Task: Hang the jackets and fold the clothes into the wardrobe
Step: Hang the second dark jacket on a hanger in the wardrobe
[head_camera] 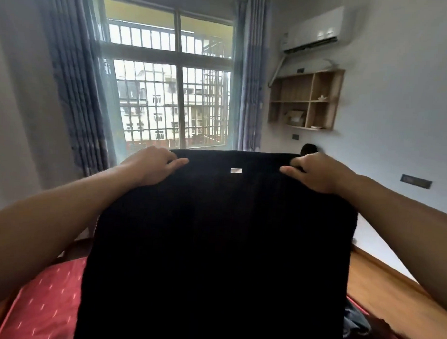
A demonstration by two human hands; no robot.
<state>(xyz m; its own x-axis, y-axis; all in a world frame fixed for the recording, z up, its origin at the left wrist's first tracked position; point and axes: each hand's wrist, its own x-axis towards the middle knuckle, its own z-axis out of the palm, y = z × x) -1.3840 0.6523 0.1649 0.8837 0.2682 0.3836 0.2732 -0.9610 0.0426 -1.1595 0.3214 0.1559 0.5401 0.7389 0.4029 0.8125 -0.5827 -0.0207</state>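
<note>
Black garment (214, 245): held up flat in mid-air at the centre of view, hanging from its top edge down over the near end of the bed; dark knit, jacket or sweater impossible to tell.
Sewn label (235, 170): small pale tag just below the top edge, midway between the two hands.
Left hand (154, 167): curled round the left top corner of the garment, thumb laid along the near face.
Right hand (318, 172): gripping the right top corner the same way, thumb pointing inward.
Red bed cover (40, 307): near left, beneath the hanging cloth.
Grey cloth (356, 323): crumpled near right, just beside the garment's lower edge; probably another piece waiting.
Far side: window (169, 91) flanked by curtains (75, 88); wall shelf (306, 101) and air conditioner (313, 30) far right.
Wardrobe: not in view.
Done so far: nothing provable from here; no hung jacket or folded stack visible.
Step in hand: judged as spreading the piece out before a first fold; no fold made yet, no hanger in sight.
Left to do: fold or hang this piece, carry it to the wardrobe, then likely deal with the grey cloth.
</note>
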